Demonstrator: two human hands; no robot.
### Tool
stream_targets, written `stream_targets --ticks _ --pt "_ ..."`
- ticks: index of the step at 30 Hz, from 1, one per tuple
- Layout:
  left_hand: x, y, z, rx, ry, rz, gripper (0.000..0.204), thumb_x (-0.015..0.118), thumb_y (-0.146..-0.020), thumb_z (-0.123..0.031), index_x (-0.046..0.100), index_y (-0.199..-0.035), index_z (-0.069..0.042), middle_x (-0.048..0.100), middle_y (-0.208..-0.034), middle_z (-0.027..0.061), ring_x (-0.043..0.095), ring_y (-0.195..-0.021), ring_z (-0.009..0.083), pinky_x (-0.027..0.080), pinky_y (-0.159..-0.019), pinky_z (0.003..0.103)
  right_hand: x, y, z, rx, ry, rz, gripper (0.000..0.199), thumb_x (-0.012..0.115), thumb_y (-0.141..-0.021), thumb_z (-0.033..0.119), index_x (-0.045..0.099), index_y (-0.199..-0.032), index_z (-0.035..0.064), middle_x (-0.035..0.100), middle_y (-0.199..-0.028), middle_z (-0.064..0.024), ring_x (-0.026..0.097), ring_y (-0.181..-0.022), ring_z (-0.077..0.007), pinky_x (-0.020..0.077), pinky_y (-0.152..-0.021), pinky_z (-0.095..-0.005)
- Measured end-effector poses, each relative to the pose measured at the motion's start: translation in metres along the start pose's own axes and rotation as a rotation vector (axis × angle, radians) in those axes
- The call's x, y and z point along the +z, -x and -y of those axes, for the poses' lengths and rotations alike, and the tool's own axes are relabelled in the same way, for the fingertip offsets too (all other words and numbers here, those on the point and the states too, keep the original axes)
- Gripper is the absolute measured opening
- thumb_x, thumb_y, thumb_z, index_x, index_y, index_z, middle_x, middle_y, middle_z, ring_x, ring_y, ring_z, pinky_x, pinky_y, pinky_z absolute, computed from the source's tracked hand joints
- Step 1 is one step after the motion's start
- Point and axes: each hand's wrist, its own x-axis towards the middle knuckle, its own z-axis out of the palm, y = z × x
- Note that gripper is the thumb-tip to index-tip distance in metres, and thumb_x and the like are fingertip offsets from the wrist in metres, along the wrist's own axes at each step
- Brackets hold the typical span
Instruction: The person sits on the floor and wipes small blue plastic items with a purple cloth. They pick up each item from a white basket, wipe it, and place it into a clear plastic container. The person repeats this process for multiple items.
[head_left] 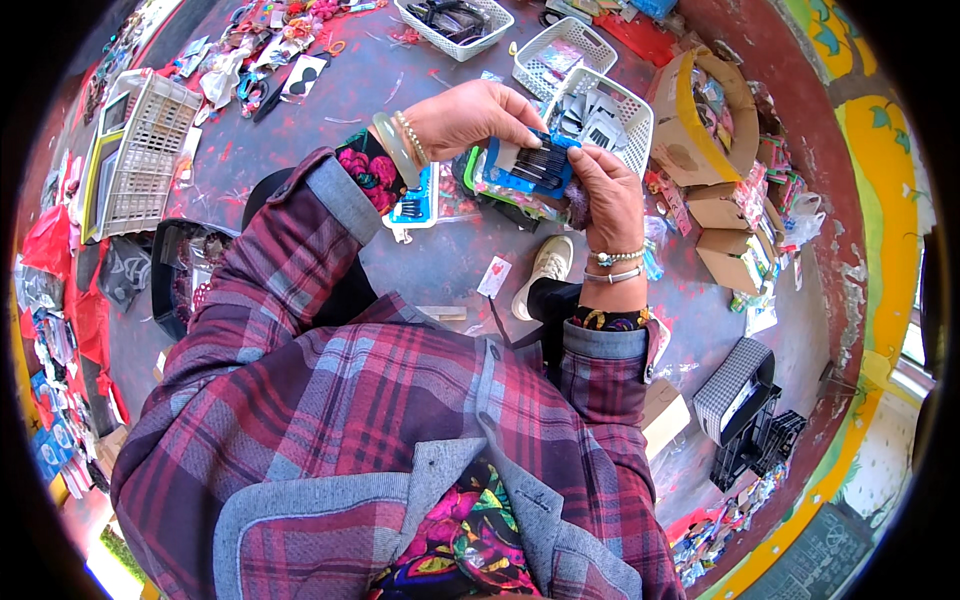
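Note:
Both hands are raised in front of me, pinching a blue card of black hairpins [540, 167] between them. My left hand [473, 122] grips its upper left edge with thumb and fingers. On the opposite edge, the thumb of my right hand [612, 200] presses against the card, its fingers partly hidden behind. Just below the card are small packaged items with a green edge [471, 168], mostly covered by the card and hands. Left of them lies a blue-and-white tray [412, 208] with dark pins inside.
White plastic baskets [638, 128] with packets and cards stand beyond my hands. Cardboard boxes [705, 165] line the right, near a black crate [757, 440]. A tipped white basket [150, 150] and a black bin [168, 285] are at left. Loose goods litter the floor.

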Motion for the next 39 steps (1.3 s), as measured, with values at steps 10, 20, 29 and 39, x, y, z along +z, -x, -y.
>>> stream_targets --ticks 10,20,29,39 --pt "0.005 0.001 0.002 -0.17 0.244 -0.1 0.017 0.061 -0.085 -0.013 0.064 -0.093 0.001 0.065 -0.087 0.0066 0.063 -0.077 0.013 0.051 -0.073 0.025 -0.001 -0.001 -0.004 -0.266 0.209 -0.05 0.013 0.069 -0.076 0.004 0.067 -0.085 -0.0051 0.061 -0.092 -0.0092 0.055 -0.084 -0.0126 0.0425 -0.071 -0.0218" --pt "0.005 -0.01 0.015 0.036 -0.006 -0.053 0.021 0.061 -0.086 -0.017 0.064 -0.095 0.002 0.064 -0.088 0.0038 0.059 -0.081 0.0091 0.048 -0.074 0.022 0.002 0.001 0.001 -0.1 0.041 -0.099 0.016 0.065 -0.083 0.013 0.066 -0.089 -0.0012 0.06 -0.078 0.0008 0.051 -0.064 -0.0043 0.0387 -0.055 -0.0163" --pt "0.007 -0.006 0.01 0.043 -0.06 -0.011 0.018 0.061 -0.085 -0.014 0.065 -0.094 0.002 0.064 -0.086 0.002 0.057 -0.08 0.0077 0.046 -0.073 0.02 0.0 0.002 0.002 -0.065 0.107 -0.084 0.017 0.063 -0.084 0.017 0.066 -0.087 -0.0001 0.056 -0.067 0.0037 0.042 -0.048 -0.001 0.0283 -0.041 -0.0163" --pt "0.011 -0.01 0.017 0.16 -0.221 -0.071 0.018 0.06 -0.086 -0.015 0.064 -0.095 0.001 0.062 -0.085 0.0004 0.055 -0.078 0.0067 0.045 -0.072 0.021 0.001 -0.001 0.001 -0.054 -0.016 -0.101 0.014 0.068 -0.079 0.008 0.067 -0.089 -0.0023 0.062 -0.082 -0.0031 0.055 -0.071 -0.0073 0.0412 -0.06 -0.0181"
